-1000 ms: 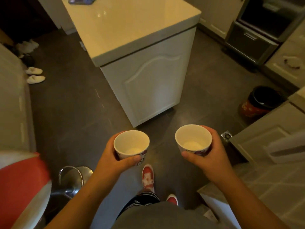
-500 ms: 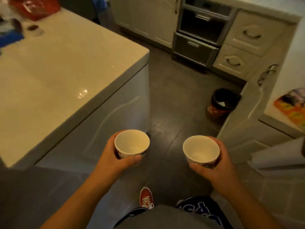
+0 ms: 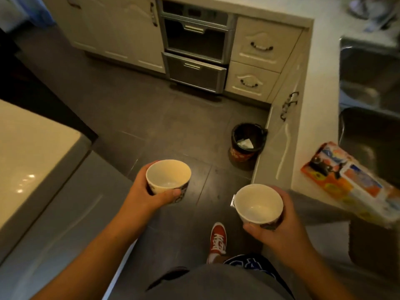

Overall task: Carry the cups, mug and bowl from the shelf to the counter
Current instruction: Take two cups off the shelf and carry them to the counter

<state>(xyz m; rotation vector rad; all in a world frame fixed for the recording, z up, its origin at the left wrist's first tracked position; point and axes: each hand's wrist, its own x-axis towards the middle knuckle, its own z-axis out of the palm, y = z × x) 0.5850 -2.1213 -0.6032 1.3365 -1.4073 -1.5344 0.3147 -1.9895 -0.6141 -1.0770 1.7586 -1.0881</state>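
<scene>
Head view, looking down at both hands over a dark tiled floor (image 3: 134,118). We see the left hand (image 3: 149,198) at about 8 o'clock of centre, its grip wrapped around the left cup (image 3: 168,178), thumb pressed on the near wall and fingers behind. The right hand (image 3: 279,226) at about 5 o'clock has its grip closed around the right cup (image 3: 258,205) in the same manner. Both cups are white inside, upright, empty as far as we can tell, with a printed pattern on the outside; they are held apart, above the floor, touching no surface. The right cup sits just beside the corner of the pale bench (image 3: 318,109) at 3 o'clock, which carries an orange packet (image 3: 346,182) and a steel sink (image 3: 368,83). A second light bench (image 3: 32,161) lies at 9 o'clock. A dark bin (image 3: 246,146) stands on the floor near the right bench, and a red shoe (image 3: 217,239) shows at 6 o'clock. Cabinets with an oven (image 3: 194,50) fill 12 o'clock.
</scene>
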